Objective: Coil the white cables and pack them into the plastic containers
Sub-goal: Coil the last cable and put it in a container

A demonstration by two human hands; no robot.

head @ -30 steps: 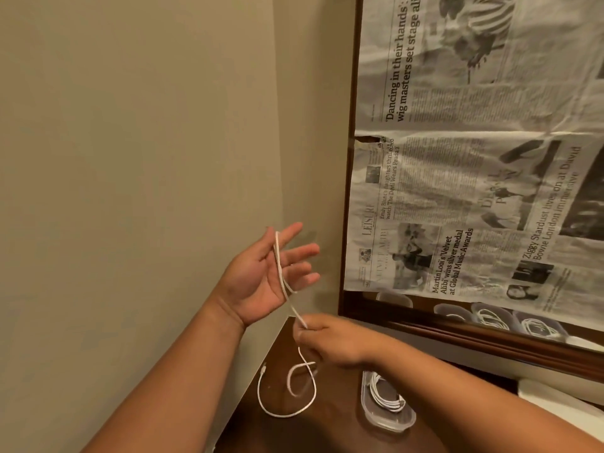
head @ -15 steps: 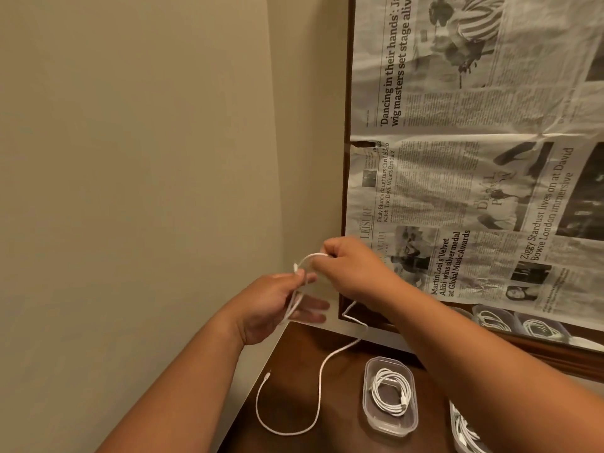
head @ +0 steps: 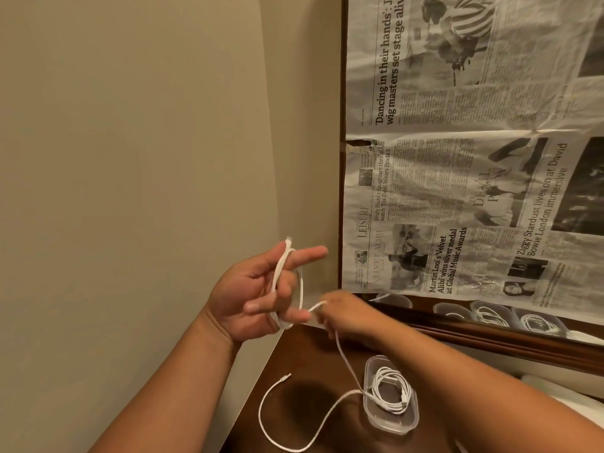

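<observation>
A white cable (head: 284,429) is looped around the fingers of my left hand (head: 258,292), which is raised above the dark wooden table (head: 294,371) with its fingers spread. My right hand (head: 346,313) pinches the same cable just right of the left hand. The loose tail drops to the table and curves in a wide arc to its plug end. A clear plastic container (head: 390,392) on the table holds a coiled white cable.
A beige wall runs along the left. Newspaper (head: 474,158) covers a wood-framed mirror at the back right. Below it, the mirror strip shows more containers (head: 490,313) with coiled cables. The table's left edge runs close to the wall.
My right hand has dropped from above the left hand's fingers to below and right of them, laying another turn of cable around the left hand. The tail on the table has shifted.
</observation>
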